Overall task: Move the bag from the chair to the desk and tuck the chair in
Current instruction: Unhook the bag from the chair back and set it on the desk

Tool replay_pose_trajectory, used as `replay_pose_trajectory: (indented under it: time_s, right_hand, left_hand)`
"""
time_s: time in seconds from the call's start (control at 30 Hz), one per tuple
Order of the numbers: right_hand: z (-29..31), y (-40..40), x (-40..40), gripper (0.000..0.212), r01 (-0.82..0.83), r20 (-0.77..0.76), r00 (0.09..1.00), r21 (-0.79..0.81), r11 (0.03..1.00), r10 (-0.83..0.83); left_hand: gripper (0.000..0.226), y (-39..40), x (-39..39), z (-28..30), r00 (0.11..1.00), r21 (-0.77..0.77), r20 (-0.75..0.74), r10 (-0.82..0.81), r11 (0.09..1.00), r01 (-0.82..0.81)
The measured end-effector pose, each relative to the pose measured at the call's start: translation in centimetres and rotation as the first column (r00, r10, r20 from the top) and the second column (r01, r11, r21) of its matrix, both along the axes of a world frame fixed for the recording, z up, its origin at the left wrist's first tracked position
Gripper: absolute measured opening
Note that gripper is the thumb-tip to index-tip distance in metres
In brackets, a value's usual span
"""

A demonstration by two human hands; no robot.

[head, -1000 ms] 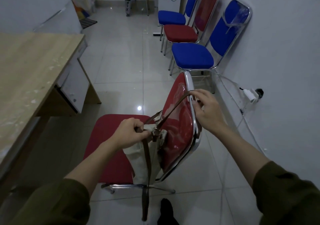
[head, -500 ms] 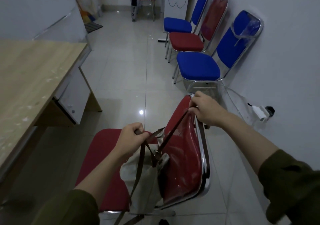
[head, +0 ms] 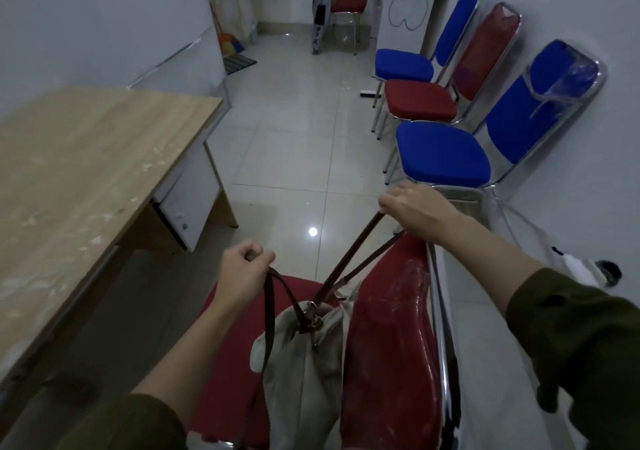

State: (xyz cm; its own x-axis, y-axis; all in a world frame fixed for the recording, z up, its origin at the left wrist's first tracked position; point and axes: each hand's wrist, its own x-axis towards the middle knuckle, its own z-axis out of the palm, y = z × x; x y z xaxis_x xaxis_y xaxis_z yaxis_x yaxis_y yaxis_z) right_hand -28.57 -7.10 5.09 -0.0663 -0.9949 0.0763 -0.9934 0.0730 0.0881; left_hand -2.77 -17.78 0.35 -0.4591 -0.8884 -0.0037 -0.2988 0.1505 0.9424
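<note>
No readable writing is seen. One bare tabletop point(head: 79, 172) is seen at left. The left hand point(head: 242, 276) is fisted around one brown strap point(head: 269, 314); one grey bag point(head: 301, 363) hangs against the red chair point(head: 391, 345); the right hand point(head: 415, 212) is clenched around the strap's other end. Three chairs point(head: 443, 153) are lined along the wall.

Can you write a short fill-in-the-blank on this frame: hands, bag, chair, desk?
1. Both hands grip the bag's brown ____.
2. The beige bag hangs in front of the ____ chair's backrest.
3. The wooden desk stands on the person's ____ side.
4. The right hand is held ____ than the left hand.

Missing words: straps; red; left; higher
</note>
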Motion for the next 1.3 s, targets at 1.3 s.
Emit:
replay_pose_trajectory:
  time_s: [1.3]
  right_hand:
    - [-15.8,-0.4,29.4,0.076,0.533,0.937,0.082,0.248,0.809,-0.340]
  left_hand:
    - [0.040,-3.7,12.9,-13.5,0.880,0.445,0.236,-0.413,0.851,0.280]
